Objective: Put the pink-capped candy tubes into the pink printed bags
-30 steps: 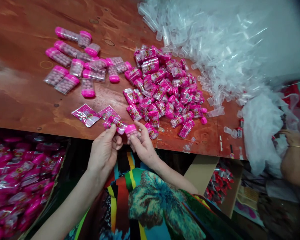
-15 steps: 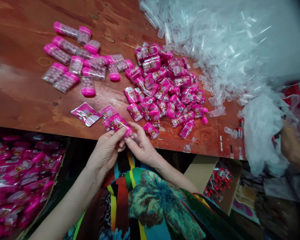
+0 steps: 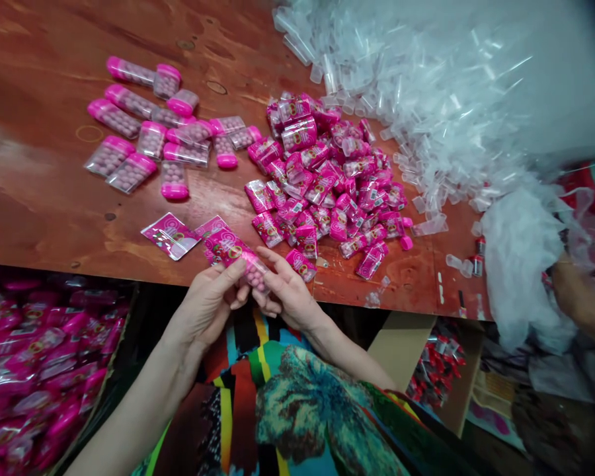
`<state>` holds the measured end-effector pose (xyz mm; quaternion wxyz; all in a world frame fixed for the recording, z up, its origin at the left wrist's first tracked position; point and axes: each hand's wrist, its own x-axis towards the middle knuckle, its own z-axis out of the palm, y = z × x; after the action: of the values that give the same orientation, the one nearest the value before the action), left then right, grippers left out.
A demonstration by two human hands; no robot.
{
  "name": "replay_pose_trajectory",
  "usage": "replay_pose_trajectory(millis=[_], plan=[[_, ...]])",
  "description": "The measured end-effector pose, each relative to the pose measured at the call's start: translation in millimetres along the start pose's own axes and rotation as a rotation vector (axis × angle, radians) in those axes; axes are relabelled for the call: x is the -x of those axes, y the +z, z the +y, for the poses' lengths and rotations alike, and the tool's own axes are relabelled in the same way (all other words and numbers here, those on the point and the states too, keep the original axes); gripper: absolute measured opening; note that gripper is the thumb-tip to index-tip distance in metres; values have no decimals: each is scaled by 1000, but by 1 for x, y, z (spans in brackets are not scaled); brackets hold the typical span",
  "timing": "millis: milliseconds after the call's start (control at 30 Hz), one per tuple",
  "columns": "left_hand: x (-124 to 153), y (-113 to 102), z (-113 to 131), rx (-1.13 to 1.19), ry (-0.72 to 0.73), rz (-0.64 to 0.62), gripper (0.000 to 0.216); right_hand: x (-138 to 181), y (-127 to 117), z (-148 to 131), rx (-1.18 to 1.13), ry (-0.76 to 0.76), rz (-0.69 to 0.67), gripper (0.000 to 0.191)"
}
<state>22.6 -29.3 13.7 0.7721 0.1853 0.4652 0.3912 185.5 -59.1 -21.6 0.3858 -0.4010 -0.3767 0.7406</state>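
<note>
My left hand (image 3: pixel 209 305) and my right hand (image 3: pixel 288 294) meet at the near edge of the wooden table (image 3: pixel 39 192). Between them they pinch a small clear candy container (image 3: pixel 256 273) that sits partly inside a pink printed sleeve (image 3: pixel 227 245). The left fingers grip the sleeve, the right fingers grip the container's bare end. Two flat pink sleeves (image 3: pixel 170 234) lie on the table just left of the hands. A pile of sleeved pink containers (image 3: pixel 327 178) lies beyond the right hand.
Unsleeved candy containers with pink caps (image 3: pixel 149 132) lie at the far left. A heap of clear plastic tubes (image 3: pixel 426 86) fills the far right. A box of pink packs (image 3: pixel 39 370) sits below left. Another person's hand (image 3: pixel 578 297) works at the right edge.
The pink sleeve has slid further over the container; its pink cap is now covered. Both hands stayed at the table edge, pressed closer together.
</note>
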Motion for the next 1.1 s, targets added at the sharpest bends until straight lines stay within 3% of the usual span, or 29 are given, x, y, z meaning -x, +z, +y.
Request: replay_pose_trajectory(millis=[133, 200, 333, 433, 600, 867, 967, 1100], plan=[[-1, 4, -3, -12, 33, 86, 55, -3, 7, 3, 227, -140, 154, 66], [0, 7, -7, -18, 36, 129, 55, -6, 10, 2, 246, -141, 198, 62], [3, 9, -12, -67, 18, 136, 57, -11, 11, -8, -40, 36, 131, 70], [4, 6, -7, -106, -22, 52, 60, -13, 6, -14, -142, 82, 68, 75], [1, 2, 2, -88, 58, 41, 59, -12, 1, -10, -75, 10, 33, 78], [2, 14, -9, -45, 50, 5, 63, -15, 3, -1, 13, -10, 57, 77], [4, 9, -3, -61, 79, 63, 54, -6, -6, -14, 201, -91, 154, 69], [8, -10, 6, -92, 235, 286, 45, 10, -42, -49, 747, -337, 511, 67]])
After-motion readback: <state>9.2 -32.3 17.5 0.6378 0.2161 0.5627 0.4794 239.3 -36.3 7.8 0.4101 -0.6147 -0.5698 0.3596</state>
